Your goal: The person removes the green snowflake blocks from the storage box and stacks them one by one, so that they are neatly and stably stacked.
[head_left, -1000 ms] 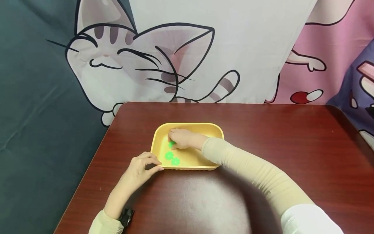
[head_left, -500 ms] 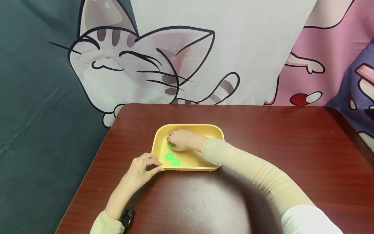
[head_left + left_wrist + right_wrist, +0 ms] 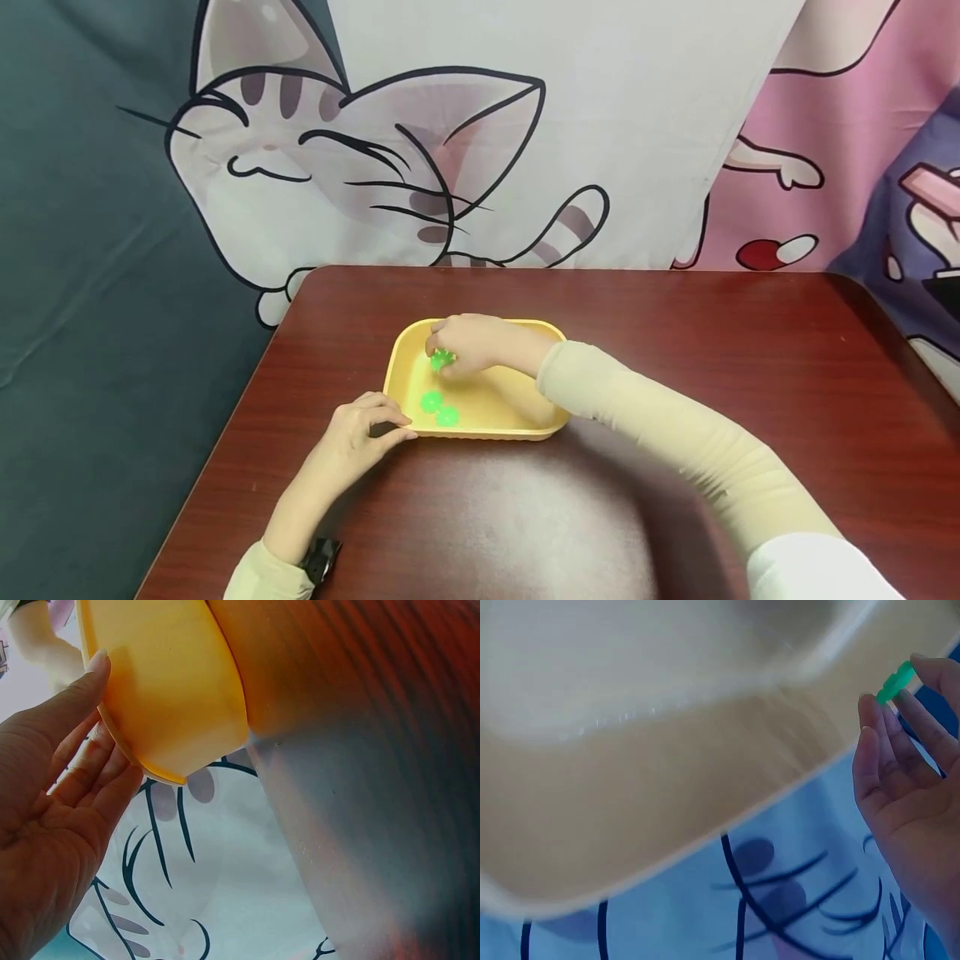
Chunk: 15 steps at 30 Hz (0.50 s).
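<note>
A yellow plastic tray (image 3: 510,433) with rounded corners stands on the table. My left hand (image 3: 363,429) grips its near left corner, thumb on the near side and fingers at the left rim; the left wrist view shows the thumb (image 3: 82,690) against the yellow wall. Over the tray's far left part, my right hand (image 3: 480,343) pinches a green flower-shaped piece (image 3: 442,359) between thumb and fingers. That piece (image 3: 895,682) appears edge-on in the right wrist view. Two similar green pieces, one (image 3: 431,402) beside another (image 3: 447,416), lie on the tray floor near the left hand.
The dark red wooden table (image 3: 675,333) extends around the tray, its left edge beyond my left arm. A black watch (image 3: 322,560) is on the left wrist. Behind the table hangs a cloth (image 3: 645,125) printed with a cartoon cat.
My right hand has risen a little from the tray floor with the green piece, which shows more now. The left hand stays at the tray's corner, and the other two pieces have not moved.
</note>
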{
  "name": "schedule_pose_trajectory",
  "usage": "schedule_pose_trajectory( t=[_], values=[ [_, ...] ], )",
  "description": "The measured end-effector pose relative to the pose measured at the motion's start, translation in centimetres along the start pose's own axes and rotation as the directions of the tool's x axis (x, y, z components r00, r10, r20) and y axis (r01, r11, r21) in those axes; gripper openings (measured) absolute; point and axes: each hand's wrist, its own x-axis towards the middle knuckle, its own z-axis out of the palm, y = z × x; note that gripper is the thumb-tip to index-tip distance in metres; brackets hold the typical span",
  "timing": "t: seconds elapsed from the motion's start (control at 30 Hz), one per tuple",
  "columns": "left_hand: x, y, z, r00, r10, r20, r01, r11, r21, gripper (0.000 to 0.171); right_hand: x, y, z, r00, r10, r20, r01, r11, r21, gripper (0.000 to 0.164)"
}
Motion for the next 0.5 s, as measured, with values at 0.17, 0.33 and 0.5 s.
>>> schedule_pose_trajectory(
  t=[0.17,0.33,0.5],
  values=[
    [-0.1,0.1,-0.1,0.999,-0.043,0.022,0.044,0.999,-0.010,0.018,-2.4,0.5,-1.4,0.997,-0.017,-0.081,0.023,0.997,0.067,0.031],
    [-0.3,0.0,0.0,0.999,-0.037,0.009,0.037,0.999,-0.008,0.019,-5.4,1.4,-1.4,0.976,-0.027,-0.217,0.060,0.987,0.150,0.030],
    [-0.1,0.0,0.2,1.000,-0.028,0.004,0.028,1.000,0.006,0.019,-8.9,2.9,-0.5,0.933,0.003,-0.361,0.073,0.978,0.197,0.027]
  ],
)
